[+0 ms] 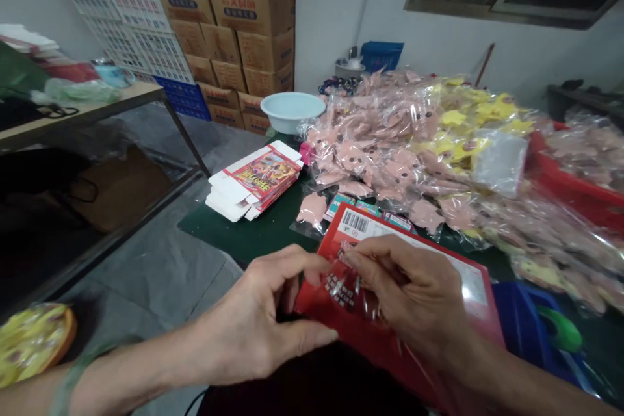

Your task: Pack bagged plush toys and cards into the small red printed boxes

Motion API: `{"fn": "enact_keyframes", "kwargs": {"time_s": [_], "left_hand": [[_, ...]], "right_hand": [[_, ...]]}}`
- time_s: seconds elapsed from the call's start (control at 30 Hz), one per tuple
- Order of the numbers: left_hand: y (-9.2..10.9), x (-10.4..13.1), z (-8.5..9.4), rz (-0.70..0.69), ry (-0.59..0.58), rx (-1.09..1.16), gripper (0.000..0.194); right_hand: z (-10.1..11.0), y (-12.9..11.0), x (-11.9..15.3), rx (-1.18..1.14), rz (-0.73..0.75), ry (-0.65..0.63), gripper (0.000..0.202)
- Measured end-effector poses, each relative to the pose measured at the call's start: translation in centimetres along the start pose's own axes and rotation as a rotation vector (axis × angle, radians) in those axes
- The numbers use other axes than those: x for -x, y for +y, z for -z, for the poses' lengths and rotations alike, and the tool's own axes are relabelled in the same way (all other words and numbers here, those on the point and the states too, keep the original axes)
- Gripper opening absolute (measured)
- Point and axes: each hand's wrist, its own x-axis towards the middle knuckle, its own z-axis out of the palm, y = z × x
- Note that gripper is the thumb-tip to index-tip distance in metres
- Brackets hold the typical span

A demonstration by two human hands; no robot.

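A flat red box (pixel 322 307) with a barcode and white print lies at a slant in front of me, at the table's near edge. My left hand (pixel 266 318) is closed around its left end, thumb along the lower edge and index finger on the printed face. Over that face my right hand (pixel 419 292) pinches a piece of shiny clear plastic film (pixel 358 296). Its other fingers are curled and partly hidden. Just beyond the box are small printed cards (pixel 368 209) and a pink bagged figure (pixel 312 209).
A large pile of bagged pink figures (pixel 353 156) and yellow ones (pixel 497 110) covers the table behind. Flattened red-and-white cartons (pixel 266 175) lie left, near a pale blue basin (pixel 292 110). A blue holder (pixel 521 325) with a green-handled tool stands right; a red crate (pixel 546 169) is farther back.
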Motion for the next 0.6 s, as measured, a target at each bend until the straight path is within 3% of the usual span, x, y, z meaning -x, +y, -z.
{"fn": "enact_keyframes", "kwargs": {"time_s": [0.07, 0.17, 0.37, 0.6], "left_hand": [[0.0, 0.4, 0.3, -0.011, -0.167, -0.047, 0.022], [-0.1, 0.7, 0.5, -0.064, -0.227, -0.068, 0.010], [-0.6, 1.1, 0.2, -0.177, -0.037, -0.198, 0.014], [-1.2, 1.3, -0.2, -0.317, 0.011, -0.180, 0.013]], "right_hand": [[0.1, -0.1, 0.0, -0.031, -0.009, 0.002, 0.008], [0.1, -0.1, 0.1, -0.055, -0.003, -0.014, 0.009], [0.1, -0.3, -0.2, -0.057, -0.011, -0.053, 0.014], [1.4, -1.4, -1.6, 0.010, 0.114, -0.198, 0.018]]}}
